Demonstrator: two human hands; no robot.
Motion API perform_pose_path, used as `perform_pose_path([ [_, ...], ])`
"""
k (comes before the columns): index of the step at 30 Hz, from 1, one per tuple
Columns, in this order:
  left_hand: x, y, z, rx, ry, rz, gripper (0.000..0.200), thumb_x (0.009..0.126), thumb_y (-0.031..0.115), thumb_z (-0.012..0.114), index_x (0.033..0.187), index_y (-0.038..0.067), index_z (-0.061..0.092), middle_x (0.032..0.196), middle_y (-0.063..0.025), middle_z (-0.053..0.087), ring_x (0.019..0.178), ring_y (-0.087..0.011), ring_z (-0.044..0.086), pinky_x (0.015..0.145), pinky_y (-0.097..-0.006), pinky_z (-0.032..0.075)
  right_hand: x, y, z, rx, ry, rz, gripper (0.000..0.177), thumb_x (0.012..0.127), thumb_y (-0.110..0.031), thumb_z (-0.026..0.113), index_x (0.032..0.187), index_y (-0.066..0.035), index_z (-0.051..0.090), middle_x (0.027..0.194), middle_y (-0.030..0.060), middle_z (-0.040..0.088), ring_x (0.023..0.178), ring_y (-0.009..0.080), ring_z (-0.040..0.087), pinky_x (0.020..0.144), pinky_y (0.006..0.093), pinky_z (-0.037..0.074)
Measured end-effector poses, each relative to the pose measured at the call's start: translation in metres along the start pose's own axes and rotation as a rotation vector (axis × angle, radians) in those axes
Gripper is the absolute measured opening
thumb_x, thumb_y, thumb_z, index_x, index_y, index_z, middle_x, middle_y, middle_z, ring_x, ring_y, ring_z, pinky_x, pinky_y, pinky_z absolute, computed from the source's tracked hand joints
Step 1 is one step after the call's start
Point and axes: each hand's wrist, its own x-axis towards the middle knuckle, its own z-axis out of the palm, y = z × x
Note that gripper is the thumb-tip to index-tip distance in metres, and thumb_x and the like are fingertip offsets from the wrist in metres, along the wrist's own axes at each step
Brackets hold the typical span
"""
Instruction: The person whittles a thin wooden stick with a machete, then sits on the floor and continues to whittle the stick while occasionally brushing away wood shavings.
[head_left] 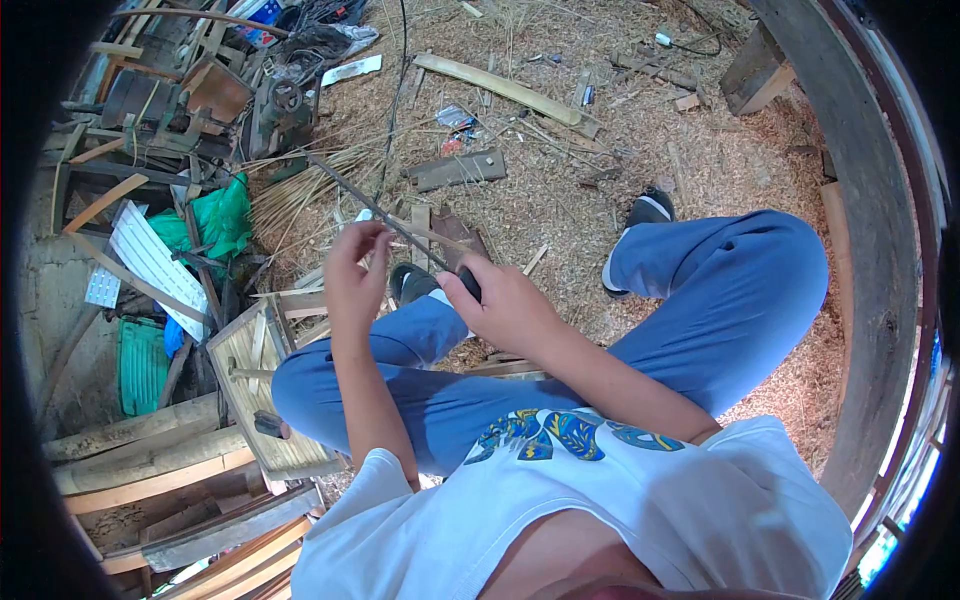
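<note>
My right hand [508, 312] is wrapped around the black handle of a long, thin dark-bladed tool [345, 183]. Its blade points away to the upper left, above the littered ground. My left hand [352, 278] is raised beside the blade, fingers bent and pressed together close to its edge; I cannot tell what, if anything, is between them. A pale thin wood strip [440, 237] shows just beyond the blade, between the two hands. Both forearms are over my blue trousers [700, 320], knees spread apart.
Wood shavings [560, 200] cover the ground, with a pale plank [500, 88] and a dark board [457, 171] on them. A wooden stool [245, 385] stands by my left knee. Scrap wood and green plastic [215, 215] fill the left; a thick beam [885, 230] runs along the right.
</note>
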Motion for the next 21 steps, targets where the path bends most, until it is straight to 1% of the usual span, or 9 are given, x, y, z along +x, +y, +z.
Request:
perform_pose_path([
  [3,0.003,0.02,-0.005,-0.116,0.298,0.052,0.015,0.103,0.005,0.066,0.117,0.0,0.069,0.108,-0.0115,0.072,0.097,-0.0185,0.072,0.083,-0.0319,0.057,0.002,0.007,0.005,0.012,0.034,-0.015,0.04,0.105,-0.041,0.062,0.099,-0.001,0.065,0.071,0.0237,0.067,0.069,0.0459,0.067,0.064,0.0536,0.051],
  [4,0.001,0.028,-0.005,-0.071,0.362,0.065,0.024,0.107,0.008,0.06,0.128,0.0,0.067,0.127,-0.0142,0.069,0.117,-0.025,0.069,0.1,-0.0378,0.053,0.002,0.006,0.006,-0.001,0.04,-0.011,0.04,0.105,-0.041,0.063,0.098,-0.001,0.065,0.072,0.0239,0.067,0.069,0.046,0.067,0.064,0.0537,0.051],
  [7,0.005,0.052,-0.009,0.274,0.407,0.389,0.039,0.111,0.017,0.053,0.145,0.0,0.059,0.15,-0.0182,0.059,0.141,-0.0346,0.055,0.118,-0.0465,0.04,0.001,0.002,0.007,-0.037,0.029,0.01,0.041,0.104,-0.041,0.064,0.096,-0.001,0.064,0.072,0.0242,0.067,0.068,0.0465,0.068,0.064,0.054,0.052],
  [10,0.005,0.052,-0.01,0.244,0.294,0.458,0.054,0.116,0.033,0.04,0.157,0.0,0.05,0.166,-0.0198,0.044,0.158,-0.0403,0.034,0.129,-0.0527,0.022,0.0,-0.001,0.006,-0.061,-0.022,0.026,0.044,0.104,-0.044,0.063,0.094,0.0,0.064,0.072,0.0251,0.068,0.07,0.0477,0.068,0.065,0.0557,0.053],
  [13,0.006,0.048,-0.01,0.249,0.291,0.432,0.062,0.116,0.042,0.031,0.16,0.001,0.047,0.169,-0.0204,0.039,0.161,-0.0403,0.027,0.13,-0.054,0.016,-0.001,0.0,0.009,-0.081,-0.041,0.007,0.05,0.103,-0.049,0.06,0.092,0.0,0.065,0.074,0.0267,0.07,0.073,0.0492,0.071,0.069,0.0588,0.056],
  [14,0.006,0.042,-0.01,0.257,0.312,0.42,0.067,0.116,0.048,0.025,0.16,0.002,0.047,0.17,-0.0187,0.039,0.161,-0.0397,0.027,0.131,-0.0546,0.014,-0.002,-0.002,0.008,-0.082,-0.051,0.014,0.05,0.103,-0.049,0.06,0.092,0.0,0.066,0.074,0.0267,0.07,0.073,0.0492,0.07,0.069,0.0588,0.056],
  [17,0.004,0.04,-0.018,0.34,0.274,0.379,0.081,0.114,0.059,0.016,0.159,0.001,0.048,0.17,-0.0176,0.04,0.162,-0.0391,0.024,0.13,-0.0529,0.016,-0.003,-0.005,0.008,-0.099,-0.08,0.033,0.051,0.103,-0.049,0.06,0.09,0.0,0.067,0.074,0.0271,0.07,0.073,0.0489,0.07,0.069,0.0586,0.055],
  [18,0.006,0.038,-0.016,0.329,0.271,0.348,0.089,0.111,0.065,0.009,0.155,0.002,0.054,0.164,-0.0156,0.048,0.161,-0.0398,0.027,0.13,-0.0535,0.017,-0.003,-0.006,0.008,-0.107,-0.087,0.04,0.051,0.102,-0.049,0.06,0.089,0.0,0.067,0.074,0.0273,0.07,0.074,0.0488,0.07,0.069,0.0586,0.055],
  [21,0.007,0.019,-0.01,0.271,0.329,0.377,0.093,0.11,0.068,0.007,0.147,0.002,0.062,0.154,-0.0151,0.058,0.159,-0.0406,0.031,0.13,-0.0531,0.019,-0.002,-0.005,0.01,-0.127,-0.092,0.031,0.05,0.102,-0.049,0.062,0.089,0.0,0.067,0.073,0.0274,0.069,0.073,0.0488,0.07,0.069,0.0584,0.055],
])
